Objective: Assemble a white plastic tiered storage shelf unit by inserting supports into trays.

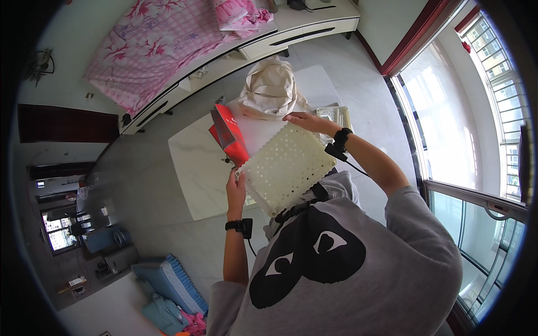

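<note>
A: "You're gripping the cream perforated panel in front of your waist: left hand clasping its left corner, right hand its far edge."

B: "So you have it up, not set down yet; the beige bag and red paper bag sit on the table, unheld."
</note>
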